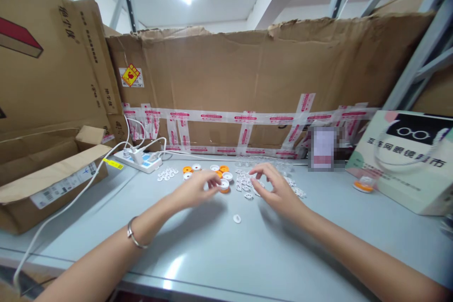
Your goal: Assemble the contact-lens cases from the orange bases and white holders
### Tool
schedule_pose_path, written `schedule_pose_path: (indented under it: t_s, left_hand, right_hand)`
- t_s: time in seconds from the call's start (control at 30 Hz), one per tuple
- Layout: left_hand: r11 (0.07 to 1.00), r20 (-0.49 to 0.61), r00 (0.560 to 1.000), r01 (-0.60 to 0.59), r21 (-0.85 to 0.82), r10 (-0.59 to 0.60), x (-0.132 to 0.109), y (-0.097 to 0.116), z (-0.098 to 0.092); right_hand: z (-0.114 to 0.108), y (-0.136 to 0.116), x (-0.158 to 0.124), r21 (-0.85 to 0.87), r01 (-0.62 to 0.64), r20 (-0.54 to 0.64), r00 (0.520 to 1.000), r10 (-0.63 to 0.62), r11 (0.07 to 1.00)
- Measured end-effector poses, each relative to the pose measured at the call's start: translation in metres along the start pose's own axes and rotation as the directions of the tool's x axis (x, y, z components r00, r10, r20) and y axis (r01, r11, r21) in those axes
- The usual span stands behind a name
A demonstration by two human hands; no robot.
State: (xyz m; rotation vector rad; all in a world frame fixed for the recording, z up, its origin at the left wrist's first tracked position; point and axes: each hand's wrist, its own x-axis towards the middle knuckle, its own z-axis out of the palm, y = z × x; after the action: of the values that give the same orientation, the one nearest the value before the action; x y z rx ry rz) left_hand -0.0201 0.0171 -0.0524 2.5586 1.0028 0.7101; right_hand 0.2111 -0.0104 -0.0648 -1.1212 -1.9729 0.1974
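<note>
My left hand reaches over the table with fingers loosely curved and thumb a little apart. Its fingertips are right beside a round white-and-orange piece; whether they touch it I cannot tell. Behind that piece is a cluster of small round orange parts and white parts. My right hand hovers over a spread of small white perforated pieces, thumb and forefinger apart, nothing visible between them. A single white oval piece lies nearer to me, between both hands.
Small white curved pieces lie left, near a power strip with cables. Clear plastic parts sit at the back. To the right are an orange-and-white round item and a printed box. An opened carton stands left.
</note>
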Motion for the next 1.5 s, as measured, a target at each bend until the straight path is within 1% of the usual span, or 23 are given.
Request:
schedule_pose_path:
  t_s: [0.03,0.07,0.13,0.2,0.3,0.4,0.47,0.57,0.63,0.67,0.7,0.73,0.77,0.83,0.9,0.93,1.0,1.2,1.3,1.33,1.4,1.47,1.5]
  left_hand:
    - [0.995,-0.062,0.997,0.05,0.084,-0.045,0.001,-0.011,-0.008]
    - [0.981,-0.097,0.992,0.098,0.165,-0.083,0.001,-0.022,-0.016]
    - [0.932,-0.06,0.989,0.147,0.33,-0.134,0.001,-0.044,-0.025]
    - [0.915,-0.033,0.988,0.151,0.374,-0.149,0.002,-0.061,-0.026]
    - [0.905,-0.001,0.989,0.134,0.404,-0.145,0.006,-0.074,-0.02]
    - [0.89,-0.002,0.989,0.134,0.436,-0.148,0.009,-0.077,-0.015]
    - [0.882,-0.009,0.99,0.133,0.452,-0.144,0.01,-0.075,-0.016]
    - [0.871,-0.039,0.99,0.136,0.471,-0.133,0.009,-0.065,-0.024]
    - [0.872,-0.092,0.99,0.138,0.469,-0.107,0.007,-0.053,-0.027]
    - [0.883,-0.123,0.99,0.119,0.454,-0.07,0.006,-0.046,-0.027]
    - [0.908,-0.158,0.987,0.063,0.415,0.004,0.004,-0.038,-0.025]
    - [0.933,-0.162,0.981,-0.046,0.358,0.111,0.003,-0.03,-0.02]
    - [0.941,-0.128,0.968,-0.17,0.292,0.215,0.001,-0.021,-0.014]
    - [0.899,-0.028,0.917,-0.383,0.215,0.397,-0.001,-0.007,0.0]
    - [0.848,0.059,0.873,-0.486,0.211,0.485,-0.002,0.002,0.014]
    - [0.829,0.093,0.856,-0.516,0.218,0.508,-0.002,0.004,0.02]
    - [0.811,0.141,0.844,-0.536,0.235,0.517,-0.002,0.006,0.026]
    - [0.82,0.221,0.856,-0.513,0.252,0.467,-0.004,0.006,0.031]
    - [0.852,0.248,0.867,-0.483,0.203,0.432,-0.003,0.009,0.027]
    - [0.872,0.241,0.88,-0.455,0.178,0.41,-0.002,0.009,0.021]
    - [0.926,0.194,0.927,-0.351,0.141,0.322,-0.001,0.007,0.001]
    - [0.977,0.155,0.976,-0.172,0.126,0.152,-0.002,0.0,-0.028]
    - [0.989,0.153,0.988,-0.06,0.134,0.039,-0.005,-0.007,-0.044]
  right_hand:
    - [0.002,0.0,0.003,0.023,-0.025,-0.009,1.0,0.025,0.999]
    - [0.003,0.001,0.006,0.042,-0.05,-0.024,0.998,0.051,0.998]
    - [0.006,0.007,0.007,0.07,-0.098,-0.044,0.994,0.101,0.993]
    - [0.008,0.013,0.005,0.096,-0.146,-0.021,0.989,0.148,0.985]
    - [0.008,0.017,-0.001,0.117,-0.195,0.042,0.981,0.192,0.974]
    - [0.007,0.017,-0.003,0.113,-0.225,0.054,0.974,0.22,0.968]
    - [0.007,0.016,-0.003,0.107,-0.235,0.054,0.972,0.231,0.966]
    - [0.005,0.014,-0.002,0.097,-0.229,0.049,0.973,0.225,0.969]
    - [0.003,0.014,-0.002,0.094,-0.221,0.038,0.975,0.218,0.971]
    - [0.002,0.014,-0.002,0.096,-0.219,0.032,0.976,0.217,0.971]
    - [0.0,0.015,-0.003,0.1,-0.22,0.027,0.975,0.218,0.97]
    - [-0.001,0.015,-0.003,0.105,-0.222,0.025,0.975,0.221,0.969]
    - [-0.003,0.017,-0.003,0.109,-0.225,0.025,0.974,0.224,0.968]
    - [-0.004,0.019,-0.003,0.108,-0.23,0.043,0.973,0.226,0.967]
    - [-0.005,0.02,-0.003,0.099,-0.234,0.076,0.971,0.227,0.967]
    - [-0.005,0.02,-0.004,0.097,-0.237,0.098,0.969,0.227,0.967]
    - [-0.004,0.02,-0.004,0.096,-0.244,0.144,0.963,0.229,0.965]
    - [0.002,0.017,-0.005,0.11,-0.248,0.231,0.948,0.218,0.962]
    - [0.004,0.016,-0.007,0.113,-0.247,0.261,0.942,0.211,0.962]
    - [0.004,0.016,-0.007,0.112,-0.245,0.269,0.94,0.208,0.963]
    - [0.004,0.015,-0.008,0.105,-0.247,0.293,0.933,0.208,0.963]
    - [0.004,0.013,-0.009,0.102,-0.254,0.336,0.919,0.208,0.962]
    - [0.004,0.012,-0.01,0.107,-0.257,0.368,0.908,0.202,0.96]
